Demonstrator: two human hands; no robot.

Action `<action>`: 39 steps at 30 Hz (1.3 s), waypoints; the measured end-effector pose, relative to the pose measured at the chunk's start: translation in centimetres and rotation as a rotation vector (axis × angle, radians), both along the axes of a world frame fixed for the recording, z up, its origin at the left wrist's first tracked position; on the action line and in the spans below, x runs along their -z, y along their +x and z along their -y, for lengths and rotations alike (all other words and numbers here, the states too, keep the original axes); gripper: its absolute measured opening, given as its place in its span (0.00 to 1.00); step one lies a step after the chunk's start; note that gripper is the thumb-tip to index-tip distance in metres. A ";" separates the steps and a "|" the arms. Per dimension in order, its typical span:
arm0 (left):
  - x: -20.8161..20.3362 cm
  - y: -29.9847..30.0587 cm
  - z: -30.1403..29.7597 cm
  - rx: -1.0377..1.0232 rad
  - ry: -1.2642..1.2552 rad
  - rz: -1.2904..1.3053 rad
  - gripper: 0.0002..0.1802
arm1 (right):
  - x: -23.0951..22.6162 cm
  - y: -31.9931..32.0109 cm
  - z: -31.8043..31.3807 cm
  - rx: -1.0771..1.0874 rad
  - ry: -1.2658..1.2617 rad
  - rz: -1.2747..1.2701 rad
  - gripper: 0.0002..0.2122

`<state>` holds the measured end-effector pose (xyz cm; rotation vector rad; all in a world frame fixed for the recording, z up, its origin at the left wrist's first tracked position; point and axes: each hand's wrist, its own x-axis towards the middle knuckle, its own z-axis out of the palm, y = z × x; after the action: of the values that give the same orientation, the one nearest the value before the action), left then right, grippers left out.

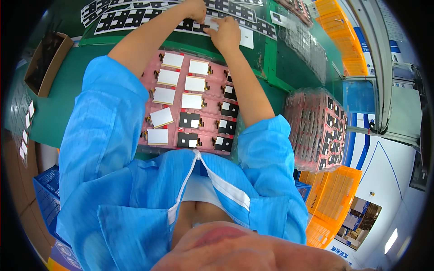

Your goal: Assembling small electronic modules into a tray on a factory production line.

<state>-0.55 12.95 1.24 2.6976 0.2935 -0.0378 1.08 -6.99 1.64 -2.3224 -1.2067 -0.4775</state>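
Observation:
At the far side of the table, both my hands work over a white backing sheet with black die-cut stickers point(122, 20). My left hand point(196, 10) is closed, its fingertips down at the sheet's edge; what they pinch, if anything, is too small to make out. Just to its right, my right hand point(227, 33) rests on the sheet with thumb and forefinger apart. Below my forearms lies a pink tray point(175, 104) holding small flat panels in columns. Some are white-faced panels point(163, 95); others are covered in black with a white square, like the black-backed panel point(187, 139).
A stack of filled trays point(309, 128) stands at the right, with empty clear trays point(305, 49) behind it. A cardboard box point(47, 63) sits at the left. Orange crates point(341, 38) are beyond the table's right edge, and a blue crate point(47, 194) is at lower left.

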 end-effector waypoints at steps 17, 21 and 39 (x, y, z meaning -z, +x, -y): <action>-1.8 -3.3 0.4 0.052 -0.045 0.133 0.10 | -5.4 -6.7 4.6 -0.404 0.281 -0.783 0.04; -0.6 -5.7 2.3 0.002 -0.017 0.316 0.11 | -7.7 -8.0 9.6 -0.407 0.305 -1.160 0.10; -3.4 -29.0 14.3 0.136 -0.155 0.438 0.15 | -9.7 -16.1 15.9 -0.407 0.193 -0.845 0.27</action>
<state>-29.57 -1.34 4.65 2.4833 -0.0256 0.4636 -15.02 -22.84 11.31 -1.7270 -1.0719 0.4728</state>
